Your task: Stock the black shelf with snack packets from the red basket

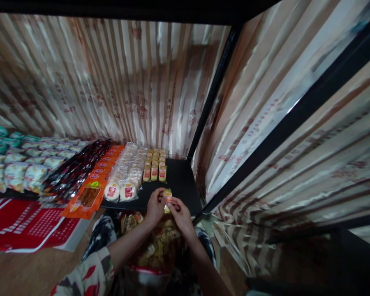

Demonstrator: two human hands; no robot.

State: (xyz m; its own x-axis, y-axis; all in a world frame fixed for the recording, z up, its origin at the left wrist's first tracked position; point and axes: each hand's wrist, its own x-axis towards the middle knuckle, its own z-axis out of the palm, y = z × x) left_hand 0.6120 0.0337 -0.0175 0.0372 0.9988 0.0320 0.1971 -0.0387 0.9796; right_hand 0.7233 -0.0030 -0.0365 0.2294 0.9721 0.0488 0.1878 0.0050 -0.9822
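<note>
Between my two hands is a small yellow wrapped snack cake [167,198], held over the front edge of the black shelf [175,176]. My left hand [156,205] pinches it from the left, and the fingers of my right hand [179,211] close on its right and lower side. Below my forearms sits an open bag of similar yellow wrapped snacks [160,240] between my knees. Just behind my hands, yellow snack packs [154,170] stand in three short rows. Left of them lie rows of round white wrapped cakes [128,190].
Orange snack packets [91,191], dark shiny packets [75,172] and white bags [15,174] line the shelf leftward. A black post [214,94] rises at the shelf's right rear corner. Printed striped sheeting [126,74] hangs behind. A red printed sheet [33,226] is at lower left.
</note>
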